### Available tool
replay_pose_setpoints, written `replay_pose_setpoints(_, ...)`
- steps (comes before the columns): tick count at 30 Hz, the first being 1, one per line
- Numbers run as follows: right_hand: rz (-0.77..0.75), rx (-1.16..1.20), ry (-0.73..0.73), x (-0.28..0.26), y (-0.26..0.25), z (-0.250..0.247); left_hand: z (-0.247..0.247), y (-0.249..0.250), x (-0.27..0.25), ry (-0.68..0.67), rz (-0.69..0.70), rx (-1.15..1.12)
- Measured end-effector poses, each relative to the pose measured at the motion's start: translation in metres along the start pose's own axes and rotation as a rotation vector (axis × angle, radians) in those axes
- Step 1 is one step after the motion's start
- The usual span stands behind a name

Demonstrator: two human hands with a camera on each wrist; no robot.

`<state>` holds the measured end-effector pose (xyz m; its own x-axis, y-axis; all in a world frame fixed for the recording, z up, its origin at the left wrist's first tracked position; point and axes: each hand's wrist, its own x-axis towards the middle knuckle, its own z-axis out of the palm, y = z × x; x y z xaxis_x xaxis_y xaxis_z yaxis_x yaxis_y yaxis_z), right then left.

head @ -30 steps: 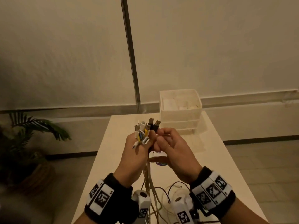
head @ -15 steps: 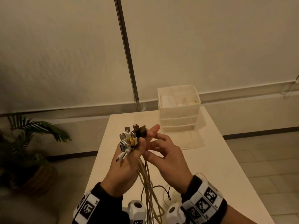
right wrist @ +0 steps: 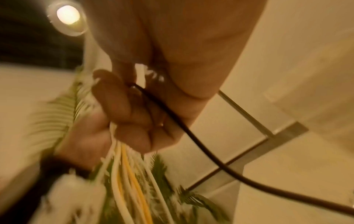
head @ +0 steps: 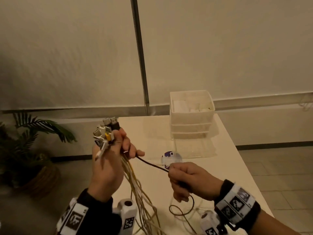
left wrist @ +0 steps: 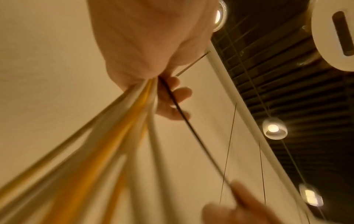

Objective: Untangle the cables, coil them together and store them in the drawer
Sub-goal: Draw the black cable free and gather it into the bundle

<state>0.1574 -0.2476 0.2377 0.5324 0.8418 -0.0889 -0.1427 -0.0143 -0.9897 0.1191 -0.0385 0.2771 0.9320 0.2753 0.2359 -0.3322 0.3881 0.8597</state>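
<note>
My left hand point(head: 116, 150) is raised above the table's near left part and grips a bundle of white and yellow cables point(head: 135, 187) just under their plugs point(head: 105, 131), which fan out above the fist. From that fist a black cable point(head: 152, 164) runs to the right into my right hand point(head: 184, 180), which holds it in curled fingers; its slack loops point(head: 183, 209) hang below. In the left wrist view the cables point(left wrist: 118, 136) stream down from the fist point(left wrist: 149, 45). The right wrist view has the black cable point(right wrist: 201, 148) leaving the left fist point(right wrist: 124, 109).
A white stack of drawers point(head: 192, 114) stands at the table's point(head: 228, 167) far end, its top tray holding white items. A small clear lid with a purple label point(head: 171, 160) lies mid-table. A potted plant point(head: 25, 146) is on the floor left.
My right hand has left the plugs and drawn the black cable out to the right and down, away from the bundle. My left hand has shifted left with the bundle.
</note>
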Motion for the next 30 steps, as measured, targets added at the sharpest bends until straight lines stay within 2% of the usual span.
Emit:
replay_pose_setpoints(2,0.064,-0.001,-0.059,-0.003,-0.006,-0.007,-0.008,0.008,0.0,-0.054,-0.111,-0.081)
replay_pose_setpoints(5,0.126,-0.539,-0.006,-0.009,-0.015,-0.031,-0.029,0.02,-0.001,-0.17,-0.213,-0.07)
replay_pose_setpoints(7,0.106,-0.739,0.083,-0.013,-0.017,-0.047,-0.033,0.023,-0.006,-0.284,-0.252,0.115)
replay_pose_setpoints(8,0.084,-0.774,0.114,-0.013,-0.017,-0.05,-0.03,0.02,-0.01,-0.347,-0.22,0.303)
replay_pose_setpoints(9,0.054,-0.806,0.123,-0.012,-0.018,-0.05,-0.021,0.012,-0.015,-0.396,-0.125,0.503)
replay_pose_setpoints(11,-0.013,-0.864,0.113,-0.006,-0.02,-0.042,0.006,-0.006,-0.026,-0.472,-0.012,0.654)
replay_pose_setpoints(15,-0.086,-0.929,0.167,0.002,-0.025,-0.038,0.04,-0.02,-0.026,-0.385,-0.027,0.661)
replay_pose_setpoints(17,-0.096,-1.004,0.154,0.0,-0.024,-0.039,0.041,-0.021,-0.02,-0.416,-0.088,0.712)
replay_pose_setpoints(20,-0.127,-1.073,0.127,-0.005,-0.018,-0.038,0.04,-0.021,-0.017,-0.494,-0.069,0.861)
replay_pose_setpoints(25,-0.114,-1.046,0.136,-0.008,-0.014,-0.044,0.037,-0.028,-0.019,-0.487,-0.093,0.87)
replay_pose_setpoints(28,-0.145,-1.027,0.151,-0.01,-0.017,-0.043,0.037,-0.028,-0.02,-0.509,-0.162,0.846)
replay_pose_setpoints(30,-0.124,-1.002,0.151,-0.014,-0.02,-0.046,0.035,-0.024,-0.022,-0.467,-0.117,0.869)
